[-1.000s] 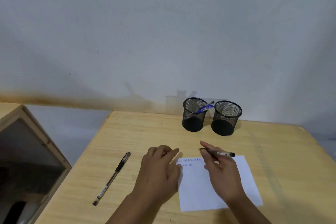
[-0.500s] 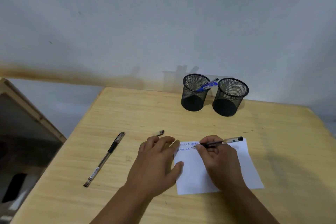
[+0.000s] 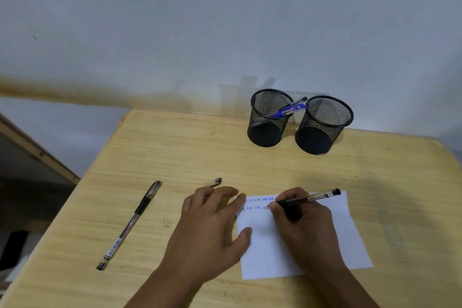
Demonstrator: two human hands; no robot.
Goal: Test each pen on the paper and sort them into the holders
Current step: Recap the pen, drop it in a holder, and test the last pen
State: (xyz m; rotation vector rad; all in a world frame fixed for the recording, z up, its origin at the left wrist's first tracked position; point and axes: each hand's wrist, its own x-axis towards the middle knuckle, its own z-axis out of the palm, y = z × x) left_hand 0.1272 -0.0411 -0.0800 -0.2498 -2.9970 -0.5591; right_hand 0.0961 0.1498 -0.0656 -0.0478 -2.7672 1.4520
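My right hand (image 3: 303, 222) grips a black pen (image 3: 311, 198) with its tip touching the white paper (image 3: 350, 232), beside two short rows of blue scribbles near the paper's top left. My left hand (image 3: 212, 227) lies flat, fingers apart, pressing the paper's left edge. A small black pen cap (image 3: 217, 182) lies just beyond my left fingers. Another black capped pen (image 3: 131, 224) lies on the wooden table (image 3: 175, 147) to the left. Two black mesh holders stand at the back: the left holder (image 3: 268, 119) has a blue pen (image 3: 290, 109) in it, the right holder (image 3: 323, 125) looks empty.
The table meets a pale wall at the back. Its left edge drops off beside a wooden-framed panel (image 3: 37, 152) and a dark object (image 3: 13, 249) on the floor.
My view has dropped closer to the table. My right hand lowered the pen from above the paper until its tip touches the sheet. My left hand settled on the paper's left edge.
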